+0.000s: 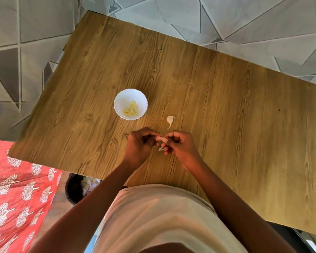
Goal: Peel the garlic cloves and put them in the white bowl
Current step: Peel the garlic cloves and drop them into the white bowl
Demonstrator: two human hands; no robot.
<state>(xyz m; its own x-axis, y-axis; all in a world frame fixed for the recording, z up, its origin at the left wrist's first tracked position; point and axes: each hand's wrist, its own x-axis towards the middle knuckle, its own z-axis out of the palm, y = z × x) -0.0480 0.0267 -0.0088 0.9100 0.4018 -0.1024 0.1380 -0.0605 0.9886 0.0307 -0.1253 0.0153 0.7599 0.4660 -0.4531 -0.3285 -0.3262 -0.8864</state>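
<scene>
- Garlic cloves (131,109), already peeled and yellowish, lie in the white bowl (130,104), which stands on the wooden table (226,106) to the left, well apart from the hands.
- Left hand (138,143) has its fingers curled, pinching one end of a clove (161,140) held between both hands.
- Right hand (177,145) pinches the other end, likely stripping skin; a shred hangs below.
- Peeling appears to be the step in hand; next, the bared clove needs carrying left to the bowl.
- Another unpeeled clove (170,120) waits just beyond the hands.

- Wood-grain table (226,110), bare surface.
- Grey geometric-tile floor (26,24) beyond table.
- Red tree-print cloth (16,189), lower left.
- Dark bin (74,189) under table edge, contents unclear.
</scene>
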